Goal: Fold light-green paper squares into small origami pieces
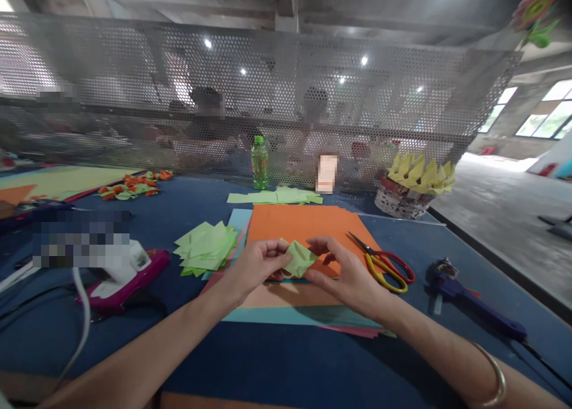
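Observation:
Both my hands meet over a stack of coloured paper sheets, orange one on top (308,221). My left hand (254,266) and my right hand (344,272) pinch a small light-green folded paper piece (298,259) between their fingertips, held just above the orange sheet. A loose pile of light-green paper squares (208,245) lies to the left of my left hand. Red-and-yellow scissors (384,266) rest on the blue table to the right of my right hand.
A purple glue gun (469,299) lies at the right, a pink-and-white one (127,278) with its cord at the left. Further back are more green squares (277,196), a green bottle (260,162), a basket of yellow folded paper (413,186), orange-green paper flowers (131,186) and a perforated metal screen (268,99) with people behind it.

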A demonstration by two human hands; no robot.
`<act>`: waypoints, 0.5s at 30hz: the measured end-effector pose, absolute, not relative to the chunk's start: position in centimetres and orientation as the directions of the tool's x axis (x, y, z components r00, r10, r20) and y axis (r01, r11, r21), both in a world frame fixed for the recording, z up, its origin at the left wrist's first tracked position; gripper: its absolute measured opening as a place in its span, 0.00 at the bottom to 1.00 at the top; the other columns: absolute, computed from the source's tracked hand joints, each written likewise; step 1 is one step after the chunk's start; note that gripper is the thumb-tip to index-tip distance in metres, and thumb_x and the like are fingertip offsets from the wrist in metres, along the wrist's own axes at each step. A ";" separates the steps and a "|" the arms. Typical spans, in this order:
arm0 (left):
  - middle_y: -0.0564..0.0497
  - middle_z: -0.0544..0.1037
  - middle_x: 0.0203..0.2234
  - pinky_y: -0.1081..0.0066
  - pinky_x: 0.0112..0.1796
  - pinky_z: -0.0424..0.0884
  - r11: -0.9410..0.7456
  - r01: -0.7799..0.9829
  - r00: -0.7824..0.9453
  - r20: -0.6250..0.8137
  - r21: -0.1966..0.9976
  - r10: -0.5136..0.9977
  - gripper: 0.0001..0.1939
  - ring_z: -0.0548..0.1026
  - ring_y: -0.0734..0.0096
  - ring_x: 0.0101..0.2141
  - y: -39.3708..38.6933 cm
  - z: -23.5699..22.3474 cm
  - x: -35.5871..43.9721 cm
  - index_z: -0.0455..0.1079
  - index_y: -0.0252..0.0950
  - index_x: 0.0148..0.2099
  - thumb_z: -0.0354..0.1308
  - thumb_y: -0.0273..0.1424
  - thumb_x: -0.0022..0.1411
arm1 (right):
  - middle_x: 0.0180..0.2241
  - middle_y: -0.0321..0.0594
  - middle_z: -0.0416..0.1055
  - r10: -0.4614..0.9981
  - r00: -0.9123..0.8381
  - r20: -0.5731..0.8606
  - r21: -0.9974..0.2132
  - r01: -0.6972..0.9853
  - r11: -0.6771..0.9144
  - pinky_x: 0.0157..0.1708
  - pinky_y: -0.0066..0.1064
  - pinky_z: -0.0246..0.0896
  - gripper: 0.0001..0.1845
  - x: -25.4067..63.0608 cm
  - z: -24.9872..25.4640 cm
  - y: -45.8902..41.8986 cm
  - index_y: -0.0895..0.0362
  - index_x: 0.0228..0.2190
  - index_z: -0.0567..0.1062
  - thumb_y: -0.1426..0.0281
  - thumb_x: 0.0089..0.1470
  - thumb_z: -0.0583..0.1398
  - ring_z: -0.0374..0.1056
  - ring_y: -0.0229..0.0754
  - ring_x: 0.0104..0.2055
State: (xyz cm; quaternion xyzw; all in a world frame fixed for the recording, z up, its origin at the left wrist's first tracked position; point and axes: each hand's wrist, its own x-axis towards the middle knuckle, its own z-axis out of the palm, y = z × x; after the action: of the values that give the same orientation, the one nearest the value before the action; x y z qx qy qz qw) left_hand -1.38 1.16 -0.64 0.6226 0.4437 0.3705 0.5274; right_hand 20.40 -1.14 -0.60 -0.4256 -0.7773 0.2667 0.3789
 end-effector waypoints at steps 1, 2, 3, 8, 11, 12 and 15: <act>0.48 0.81 0.30 0.72 0.29 0.73 -0.040 0.162 0.332 -0.017 0.986 0.943 0.18 0.79 0.67 0.29 1.1 -0.6 -1.4 0.75 0.34 0.40 0.66 0.44 0.55 | 0.49 0.44 0.73 0.856 -0.370 0.362 -0.723 0.468 0.508 0.48 0.36 0.65 0.24 20.3 -0.5 -1.2 0.55 0.52 0.70 0.63 0.55 0.66 0.70 0.46 0.49; 0.48 0.81 0.29 0.72 0.29 0.73 -0.030 0.162 0.333 -0.026 0.986 0.942 0.18 0.78 0.68 0.28 1.1 -0.5 -1.4 0.76 0.34 0.40 0.66 0.43 0.55 | 0.50 0.45 0.73 0.852 -0.383 0.359 -0.714 0.475 0.514 0.49 0.37 0.65 0.25 20.3 -0.5 -1.3 0.55 0.52 0.70 0.64 0.54 0.67 0.69 0.46 0.50; 0.48 0.80 0.28 0.72 0.28 0.73 -0.022 0.164 0.337 -0.035 0.986 0.941 0.17 0.78 0.69 0.27 1.1 -0.5 -1.4 0.76 0.34 0.39 0.66 0.42 0.55 | 0.50 0.44 0.74 0.851 -0.388 0.355 -0.711 0.479 0.515 0.49 0.37 0.65 0.24 20.2 -0.6 -1.3 0.55 0.52 0.70 0.65 0.54 0.67 0.70 0.46 0.50; 0.48 0.80 0.27 0.72 0.28 0.72 -0.001 0.170 0.368 -0.062 0.986 0.928 0.16 0.78 0.68 0.27 1.0 -0.4 -1.4 0.77 0.34 0.39 0.67 0.41 0.54 | 0.44 0.41 0.76 0.870 -0.349 0.349 -0.737 0.471 0.485 0.48 0.36 0.65 0.20 20.2 -1.3 -0.9 0.53 0.51 0.71 0.68 0.57 0.65 0.72 0.44 0.47; 0.47 0.81 0.26 0.72 0.29 0.72 0.003 0.175 0.394 -0.073 0.985 0.916 0.19 0.78 0.67 0.27 0.9 -0.4 -1.3 0.78 0.33 0.42 0.67 0.43 0.55 | 0.40 0.39 0.77 0.879 -0.327 0.346 -0.745 0.473 0.469 0.45 0.34 0.66 0.18 20.2 -1.6 -0.6 0.53 0.50 0.72 0.67 0.58 0.64 0.73 0.43 0.44; 0.47 0.81 0.25 0.71 0.29 0.72 0.003 0.177 0.402 -0.075 0.984 0.913 0.20 0.78 0.67 0.27 0.9 -0.4 -1.3 0.78 0.33 0.42 0.66 0.44 0.56 | 0.38 0.38 0.77 0.883 -0.319 0.343 -0.746 0.478 0.463 0.44 0.34 0.66 0.17 20.3 -1.6 -0.5 0.53 0.50 0.73 0.67 0.59 0.63 0.73 0.43 0.42; 0.47 0.81 0.25 0.71 0.30 0.72 0.001 0.186 0.420 -0.080 0.983 0.904 0.22 0.78 0.68 0.26 0.7 -0.2 -1.3 0.78 0.33 0.43 0.64 0.47 0.58 | 0.34 0.37 0.76 0.897 -0.288 0.336 -0.743 0.504 0.440 0.39 0.33 0.65 0.15 20.3 -1.6 -0.5 0.53 0.49 0.73 0.66 0.60 0.61 0.73 0.41 0.37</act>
State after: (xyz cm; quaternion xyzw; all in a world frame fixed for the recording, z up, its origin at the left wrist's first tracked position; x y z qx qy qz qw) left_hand -1.29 0.73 -0.15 0.6299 0.4328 0.3208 0.5595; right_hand 20.27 -0.51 -1.62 -0.4610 -0.7594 0.2596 0.3787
